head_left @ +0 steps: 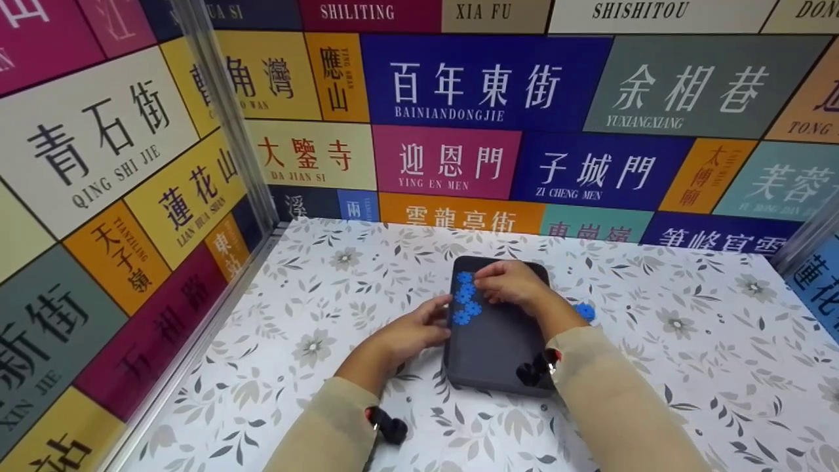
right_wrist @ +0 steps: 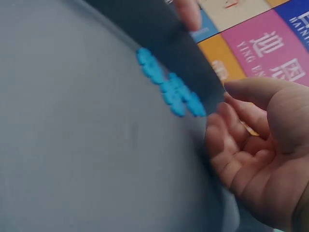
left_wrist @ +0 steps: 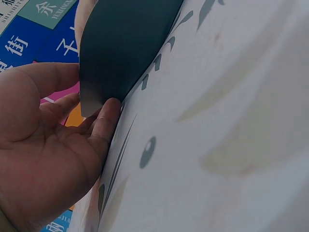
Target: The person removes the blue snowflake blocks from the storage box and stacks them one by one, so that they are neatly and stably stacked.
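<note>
While spread left fingers touch the tray, right fingers bend beside blue flowers, their grip unclear.

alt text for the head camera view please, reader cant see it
A person's right hand is at blue flower-shaped pieces in a dark tray, the left hand at its left edge. Below is a white floral tabletop; behind, a colourful lettered wall.

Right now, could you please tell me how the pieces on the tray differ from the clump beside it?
The pieces form a zigzag row; the clump looks bunched. The pieces lie on the tray; the clump rests on the tabletop. Both are bright blue.
</note>
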A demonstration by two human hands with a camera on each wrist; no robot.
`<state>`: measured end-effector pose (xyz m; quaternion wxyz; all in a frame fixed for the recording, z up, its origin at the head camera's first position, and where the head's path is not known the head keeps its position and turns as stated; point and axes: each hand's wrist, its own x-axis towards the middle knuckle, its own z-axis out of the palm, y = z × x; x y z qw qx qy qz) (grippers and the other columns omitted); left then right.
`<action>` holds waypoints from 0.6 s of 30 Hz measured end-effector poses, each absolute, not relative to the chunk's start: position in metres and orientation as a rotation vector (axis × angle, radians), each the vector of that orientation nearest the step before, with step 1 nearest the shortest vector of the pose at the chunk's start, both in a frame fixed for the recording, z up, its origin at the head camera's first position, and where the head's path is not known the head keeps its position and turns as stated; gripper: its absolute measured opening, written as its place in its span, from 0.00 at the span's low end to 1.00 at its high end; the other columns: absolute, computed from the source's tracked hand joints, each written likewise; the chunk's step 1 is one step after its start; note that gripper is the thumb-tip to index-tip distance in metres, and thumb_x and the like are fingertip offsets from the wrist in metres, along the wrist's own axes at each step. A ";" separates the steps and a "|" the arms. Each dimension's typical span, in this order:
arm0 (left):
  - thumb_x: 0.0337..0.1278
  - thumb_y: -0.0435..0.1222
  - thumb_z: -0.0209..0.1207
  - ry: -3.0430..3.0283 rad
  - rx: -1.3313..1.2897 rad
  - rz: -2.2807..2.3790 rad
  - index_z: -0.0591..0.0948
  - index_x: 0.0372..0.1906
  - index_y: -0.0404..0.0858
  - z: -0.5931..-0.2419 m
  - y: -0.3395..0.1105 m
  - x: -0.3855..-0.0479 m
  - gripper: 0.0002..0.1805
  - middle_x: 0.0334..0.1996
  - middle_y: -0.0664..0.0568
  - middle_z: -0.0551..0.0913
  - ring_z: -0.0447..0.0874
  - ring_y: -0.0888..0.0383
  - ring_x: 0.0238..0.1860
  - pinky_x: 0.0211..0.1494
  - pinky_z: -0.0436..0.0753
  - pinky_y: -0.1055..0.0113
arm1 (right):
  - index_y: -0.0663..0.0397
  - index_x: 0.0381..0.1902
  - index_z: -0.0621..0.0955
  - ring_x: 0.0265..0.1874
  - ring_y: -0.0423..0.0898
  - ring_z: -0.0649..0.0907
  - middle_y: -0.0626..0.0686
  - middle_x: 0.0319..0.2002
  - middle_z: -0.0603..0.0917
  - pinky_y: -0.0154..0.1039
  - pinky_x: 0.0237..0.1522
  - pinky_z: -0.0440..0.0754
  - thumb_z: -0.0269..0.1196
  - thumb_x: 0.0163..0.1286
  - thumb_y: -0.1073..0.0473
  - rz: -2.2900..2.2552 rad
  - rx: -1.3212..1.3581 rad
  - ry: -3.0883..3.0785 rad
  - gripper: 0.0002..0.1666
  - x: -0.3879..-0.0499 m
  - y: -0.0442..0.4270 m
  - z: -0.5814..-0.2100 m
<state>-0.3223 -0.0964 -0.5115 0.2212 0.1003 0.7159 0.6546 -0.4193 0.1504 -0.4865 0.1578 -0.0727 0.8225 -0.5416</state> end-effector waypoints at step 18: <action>0.68 0.32 0.61 1.986 0.261 1.806 0.62 0.85 0.48 -0.510 -0.097 -0.321 0.42 0.79 0.41 0.70 0.75 0.46 0.75 0.82 0.73 0.50 | 0.51 0.44 0.92 0.31 0.40 0.83 0.46 0.35 0.90 0.33 0.36 0.82 0.82 0.56 0.51 -1.113 -0.441 2.604 0.19 -0.420 0.155 -0.498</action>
